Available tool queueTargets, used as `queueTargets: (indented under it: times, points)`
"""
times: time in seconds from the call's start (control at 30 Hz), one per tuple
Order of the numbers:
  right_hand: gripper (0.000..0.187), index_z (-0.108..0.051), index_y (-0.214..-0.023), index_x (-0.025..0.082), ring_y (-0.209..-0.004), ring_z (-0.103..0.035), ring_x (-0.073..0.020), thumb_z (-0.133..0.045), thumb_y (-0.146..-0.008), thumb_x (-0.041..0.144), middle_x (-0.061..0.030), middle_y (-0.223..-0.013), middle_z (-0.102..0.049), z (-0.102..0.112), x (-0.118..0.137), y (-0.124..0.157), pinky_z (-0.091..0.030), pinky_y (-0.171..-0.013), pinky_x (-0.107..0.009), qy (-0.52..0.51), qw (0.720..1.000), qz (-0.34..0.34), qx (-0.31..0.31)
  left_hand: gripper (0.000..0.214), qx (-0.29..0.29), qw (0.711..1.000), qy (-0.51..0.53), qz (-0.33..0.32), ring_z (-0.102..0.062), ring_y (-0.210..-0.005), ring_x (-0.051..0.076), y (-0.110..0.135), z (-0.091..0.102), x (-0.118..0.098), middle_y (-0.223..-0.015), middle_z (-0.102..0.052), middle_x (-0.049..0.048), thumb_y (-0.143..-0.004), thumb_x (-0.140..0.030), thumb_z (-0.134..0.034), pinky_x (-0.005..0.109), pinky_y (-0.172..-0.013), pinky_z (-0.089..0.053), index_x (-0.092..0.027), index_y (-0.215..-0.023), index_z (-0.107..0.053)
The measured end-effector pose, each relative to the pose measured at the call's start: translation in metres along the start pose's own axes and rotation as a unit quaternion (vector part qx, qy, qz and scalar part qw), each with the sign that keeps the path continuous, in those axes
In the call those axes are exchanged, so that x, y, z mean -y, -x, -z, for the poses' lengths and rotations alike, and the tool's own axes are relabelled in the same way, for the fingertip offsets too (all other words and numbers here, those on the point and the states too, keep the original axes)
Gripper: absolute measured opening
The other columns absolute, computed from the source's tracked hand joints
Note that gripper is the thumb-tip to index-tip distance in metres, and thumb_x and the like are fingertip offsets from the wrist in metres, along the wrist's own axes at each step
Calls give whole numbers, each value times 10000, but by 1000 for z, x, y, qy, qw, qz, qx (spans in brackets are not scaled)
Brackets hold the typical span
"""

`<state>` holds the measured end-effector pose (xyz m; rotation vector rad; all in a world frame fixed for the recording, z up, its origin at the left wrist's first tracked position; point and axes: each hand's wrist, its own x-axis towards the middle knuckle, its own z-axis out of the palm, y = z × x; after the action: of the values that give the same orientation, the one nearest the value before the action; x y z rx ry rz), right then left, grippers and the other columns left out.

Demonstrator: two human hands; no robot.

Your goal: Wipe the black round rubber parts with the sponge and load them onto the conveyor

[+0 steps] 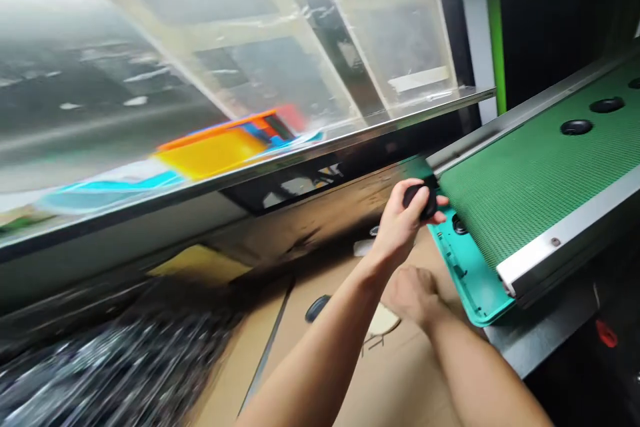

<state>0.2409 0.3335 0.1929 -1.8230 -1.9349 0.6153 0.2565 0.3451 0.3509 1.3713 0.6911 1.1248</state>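
My left hand [403, 217] is raised at the near end of a green conveyor belt [525, 180], its fingers closed round a black round part [423, 199]. Lower down, my right hand [411, 293] hangs over a brown cardboard surface [400, 373] with its fingers curled under; what it holds, if anything, is hidden. Beside both hands, a teal tray [470, 277] juts out from under the belt's end. Two more black round parts [577, 127] ride on the belt further back.
A black oval part [317, 307] lies on the cardboard. A blurred heap of shiny dark pieces [115, 360] fills the lower left. A clear slanted cover [250, 67] with a metal edge runs above, a yellow-orange bin [220, 147] showing through it.
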Motion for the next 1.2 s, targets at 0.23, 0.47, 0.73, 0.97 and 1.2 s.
queueTargets:
  times: [0.23,0.47,0.73,0.97,1.2]
  points:
    - [348,-684,-1136,147,-1172,-555,-308,-479,-969,373,-173,-1192,-653,3,13,6,-425,-964,-407,127,985,46,-108,584,-219,963,119,101,-484,-437,97,125,195,53,-824,-701,94,-984,-650,-271,189,-367,-299,-173,-1105,-586]
    - [323,-660,-1167,225,-1060,-573,-268,-593,-919,421,-109,-1092,-658,-15,37,29,-415,-939,-389,151,973,174,3,372,-219,923,295,118,-614,-585,147,151,245,82,-1067,-711,154,-1026,-417,-341,236,-464,-429,-179,-1188,-576]
    - [392,-630,-1278,204,-1081,-598,-242,-566,-941,394,-107,-1172,-645,-41,51,25,-475,-983,-383,-94,969,159,-164,252,-184,881,404,167,-700,-943,249,144,221,94,-1023,-725,155,-900,-154,-430,380,-845,-566,-98,-970,-665]
    - [379,-634,-1303,189,-1106,-529,-283,-528,-958,304,-154,-1241,-579,-62,67,35,-482,-937,-410,18,951,265,-159,375,-155,876,406,210,-710,-914,233,145,221,97,-964,-731,147,-1033,-338,-367,399,-904,-561,-107,-998,-659]
    - [359,-625,-1302,214,-1074,-506,-263,-474,-985,287,-134,-1267,-587,-60,64,30,-460,-917,-383,81,948,278,-132,354,-192,885,351,239,-679,-695,176,142,225,104,-770,-702,95,-1032,-287,-383,312,-737,-584,-113,-880,-650]
